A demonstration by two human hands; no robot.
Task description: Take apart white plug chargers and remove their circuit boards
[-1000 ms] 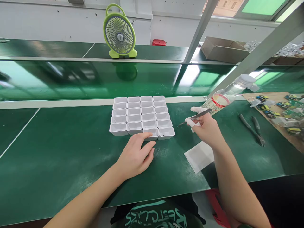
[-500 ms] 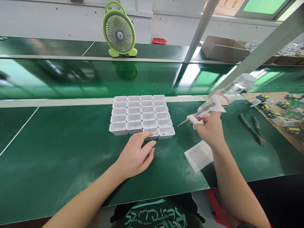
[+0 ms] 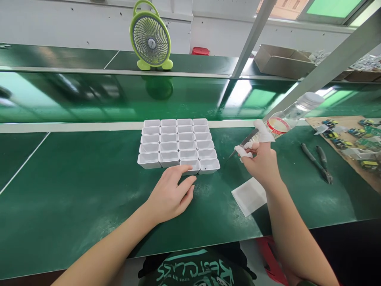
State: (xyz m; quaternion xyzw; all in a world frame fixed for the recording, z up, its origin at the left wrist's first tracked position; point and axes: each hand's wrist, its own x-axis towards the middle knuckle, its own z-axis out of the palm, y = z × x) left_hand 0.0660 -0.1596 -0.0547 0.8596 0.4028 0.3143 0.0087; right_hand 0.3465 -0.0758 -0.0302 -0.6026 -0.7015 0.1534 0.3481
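White open-topped plastic boxes (image 3: 169,147) stand in a tight block of several rows on the green table. My left hand (image 3: 172,194) rests at the front of the block, fingers apart and empty. Its index fingertip reaches over the rim of a front box (image 3: 190,166). A tiny dark speck (image 3: 205,168) shows in the box to the right of that one. My right hand (image 3: 262,159), with white wraps on thumb and finger, grips grey tweezers (image 3: 245,140) whose tips point down and left, right of the boxes. Just behind this hand is a clear plastic bottle (image 3: 293,113), partly hidden by it.
A white square sheet (image 3: 249,196) lies below my right hand. Green-handled cutting pliers (image 3: 317,163) and cardboard (image 3: 315,123) bearing circuit boards are at the right. On the shelf stand a green fan (image 3: 151,39) and a cardboard box (image 3: 282,63). A slanting metal post (image 3: 324,73) crosses the upper right.
The tweezers in my right hand have tilted more steeply, their tips shifting slightly right. The wrapped finger has moved left, uncovering more of the bottle's label. My left hand has stayed in place.
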